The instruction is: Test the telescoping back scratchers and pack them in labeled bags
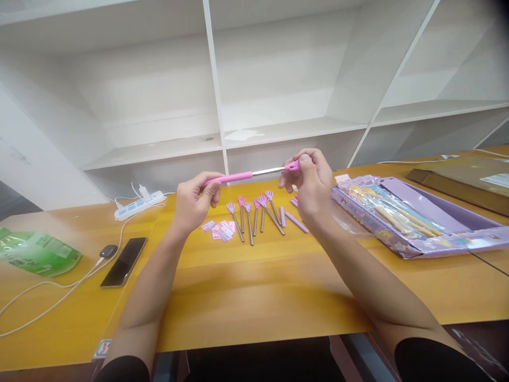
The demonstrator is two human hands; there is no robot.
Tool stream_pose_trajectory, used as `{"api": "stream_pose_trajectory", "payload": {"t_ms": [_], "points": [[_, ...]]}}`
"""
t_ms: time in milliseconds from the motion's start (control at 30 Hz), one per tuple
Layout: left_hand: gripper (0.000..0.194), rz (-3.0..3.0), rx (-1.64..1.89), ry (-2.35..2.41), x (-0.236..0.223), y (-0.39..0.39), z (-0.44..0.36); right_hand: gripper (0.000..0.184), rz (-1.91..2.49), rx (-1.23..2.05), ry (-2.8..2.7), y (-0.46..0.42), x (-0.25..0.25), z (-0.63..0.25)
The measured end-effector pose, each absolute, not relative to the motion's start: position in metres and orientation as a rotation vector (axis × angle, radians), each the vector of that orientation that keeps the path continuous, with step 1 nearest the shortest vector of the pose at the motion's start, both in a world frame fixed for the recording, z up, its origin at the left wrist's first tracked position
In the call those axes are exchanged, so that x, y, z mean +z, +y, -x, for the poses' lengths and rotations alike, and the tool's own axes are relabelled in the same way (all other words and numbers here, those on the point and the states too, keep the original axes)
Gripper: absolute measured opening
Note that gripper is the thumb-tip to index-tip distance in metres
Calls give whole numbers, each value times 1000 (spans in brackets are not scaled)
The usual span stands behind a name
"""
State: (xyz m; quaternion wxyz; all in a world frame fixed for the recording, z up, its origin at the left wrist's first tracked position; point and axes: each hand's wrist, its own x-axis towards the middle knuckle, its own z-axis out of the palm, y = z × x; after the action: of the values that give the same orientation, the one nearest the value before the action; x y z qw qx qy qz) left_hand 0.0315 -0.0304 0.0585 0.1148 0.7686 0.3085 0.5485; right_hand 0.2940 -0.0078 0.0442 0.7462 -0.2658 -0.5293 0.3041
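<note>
the pink-handled scratcher [268,171] lies crosswise between the hands, left hand [199,200] pinching its grip, right hand [310,178] its head (both about equally near).

white open shelving [278,74] stands behind the yellow-brown wooden table [254,297], pale light on its panels

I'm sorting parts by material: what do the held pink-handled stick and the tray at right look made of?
Pink-handled stick: likely matte plastic grip, evenly coloured; shiny metal rod, from its silvery glint.
Purple printed tray: probably cardboard, given its folded panels.
</note>
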Motion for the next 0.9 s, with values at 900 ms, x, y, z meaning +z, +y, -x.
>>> {"api": "stream_pose_trajectory", "payload": {"t_ms": [900], "points": [[31, -2291, 1569, 1056, 63, -25, -21, 51, 708, 921, -1454, -1, 44, -310]]}}
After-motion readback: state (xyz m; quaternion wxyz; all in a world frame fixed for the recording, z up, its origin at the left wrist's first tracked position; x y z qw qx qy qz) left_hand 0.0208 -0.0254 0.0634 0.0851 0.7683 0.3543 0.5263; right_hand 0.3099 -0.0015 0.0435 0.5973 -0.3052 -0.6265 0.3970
